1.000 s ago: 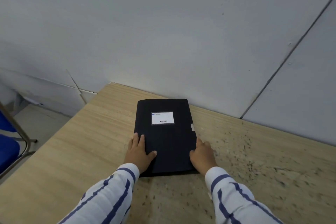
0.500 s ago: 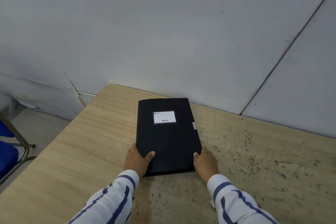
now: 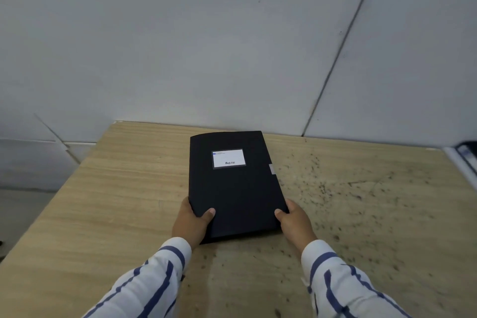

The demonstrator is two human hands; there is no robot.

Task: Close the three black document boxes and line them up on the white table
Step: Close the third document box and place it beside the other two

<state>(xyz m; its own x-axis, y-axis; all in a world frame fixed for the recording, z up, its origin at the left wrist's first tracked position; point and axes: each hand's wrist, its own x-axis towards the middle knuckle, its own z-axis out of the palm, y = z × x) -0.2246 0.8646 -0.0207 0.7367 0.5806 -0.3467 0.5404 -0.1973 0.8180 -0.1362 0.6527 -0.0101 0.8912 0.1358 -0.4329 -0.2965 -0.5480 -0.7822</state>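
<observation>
A black document box [image 3: 233, 183] lies flat on the wooden counter [image 3: 116, 201], its lid down and its white label [image 3: 228, 158] facing up, with the far short edge close to the grey wall [image 3: 206, 46]. The left hand [image 3: 192, 223] has its grip closed on the near left corner, thumb on top of the lid and fingers tucked out of sight at the side or beneath; the right hand [image 3: 294, 222] grasps the near right corner the same way. A small pale tab [image 3: 272, 169] shows at the right long edge, which I take for the closure, and it appears to be seated (though at this size I cannot be sure it is fully fastened). The step in hand looks like the carry: this box seems closed, and both hands hold it as one would to lift it or slide it off. The surface under it is wood-toned and speckled with dark marks on the right, not white, so the box is probably not yet where it should end up. At the far right edge of the view a pale surface [image 3: 462, 162] with something dark on it is just visible, too cut off to identify. The next move calls for a level lift with both corners held evenly so the lid stays shut, then setting the box down square to its neighbours. Only one of the three boxes is plainly in view.
</observation>
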